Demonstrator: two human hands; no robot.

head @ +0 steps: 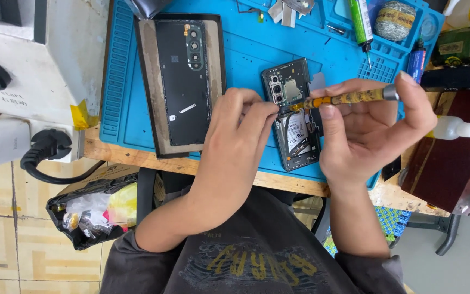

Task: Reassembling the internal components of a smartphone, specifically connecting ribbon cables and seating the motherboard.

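The right hand [368, 128] grips a yellow-handled screwdriver [349, 98] over the opened phone [292, 117] on the blue mat [246, 49], while the left hand [235, 141], fingers curled, steadies the phone.

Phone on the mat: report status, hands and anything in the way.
Left hand steadies phone. Right hand grips screwdriver, tip at phone's middle. Phone open, back cover aside on tray. Nothing blocking.
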